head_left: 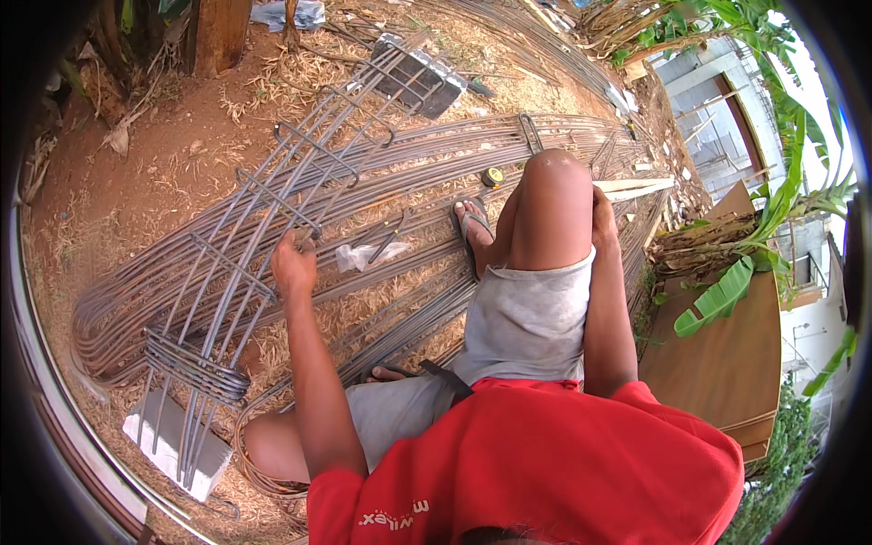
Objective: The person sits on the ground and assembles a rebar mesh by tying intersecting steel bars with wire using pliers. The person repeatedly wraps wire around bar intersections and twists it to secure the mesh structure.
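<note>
A long cage of steel reinforcing bars (218, 309) slants across the left side, raised on blocks at both ends. My left hand (293, 265) is closed at a bent steel stirrup (259, 195) on the cage's near side, fingertips at its corner. Several more stirrups (195, 368) are bunched together near the cage's lower end. My right hand (602, 216) rests against the outer side of my raised knee, its fingers mostly hidden. Just beyond that knee, a narrow dark metal loop (530, 132) sticks out; its lower part is hidden.
Bundled steel rods (100, 318) curve over the ground beneath the cage. A white block (177, 445) and a grey block (418, 77) support it. A tape measure (492, 176) and a clear plastic bag (359, 256) lie near my foot. Brown boards (727, 345) stand at right.
</note>
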The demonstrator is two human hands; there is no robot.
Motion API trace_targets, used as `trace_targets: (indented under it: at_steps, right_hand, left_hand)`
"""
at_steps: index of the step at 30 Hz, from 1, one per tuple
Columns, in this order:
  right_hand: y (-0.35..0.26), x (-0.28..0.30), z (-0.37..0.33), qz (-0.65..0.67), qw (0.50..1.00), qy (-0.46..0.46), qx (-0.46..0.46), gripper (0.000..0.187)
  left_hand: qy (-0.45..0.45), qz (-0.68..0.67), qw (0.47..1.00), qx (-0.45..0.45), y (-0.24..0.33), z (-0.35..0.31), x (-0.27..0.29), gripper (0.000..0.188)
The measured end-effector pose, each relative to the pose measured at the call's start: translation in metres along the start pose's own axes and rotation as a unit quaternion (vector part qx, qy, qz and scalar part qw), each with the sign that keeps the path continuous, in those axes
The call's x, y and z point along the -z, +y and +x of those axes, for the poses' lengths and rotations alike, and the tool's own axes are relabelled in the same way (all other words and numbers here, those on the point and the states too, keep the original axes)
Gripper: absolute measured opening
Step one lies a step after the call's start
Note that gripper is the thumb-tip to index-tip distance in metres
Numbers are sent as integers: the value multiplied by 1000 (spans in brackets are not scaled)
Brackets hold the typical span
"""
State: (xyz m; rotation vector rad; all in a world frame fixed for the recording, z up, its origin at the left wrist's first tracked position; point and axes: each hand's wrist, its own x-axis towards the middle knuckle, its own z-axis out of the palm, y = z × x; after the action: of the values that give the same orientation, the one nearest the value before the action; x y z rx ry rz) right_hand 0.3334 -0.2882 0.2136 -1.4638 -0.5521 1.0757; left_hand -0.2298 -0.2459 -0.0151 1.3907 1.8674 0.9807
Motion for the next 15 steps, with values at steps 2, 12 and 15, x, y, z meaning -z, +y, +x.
trace_targets:
  at_steps: [2, 12, 15]
  right_hand:
    - [19, 3, 14, -36, 999, 6, -36, 49]
    - [108, 7, 177, 32, 988, -26, -152, 41]
    - [140, 9, 242, 11, 984, -34, -174, 37]
  left_hand:
    - [4, -7, 1000, -3, 0, 1, 0, 21]
    - [-91, 106, 987, 74, 27, 27, 15, 20]
    - [-124, 162, 973, 107, 75, 53, 28, 25]
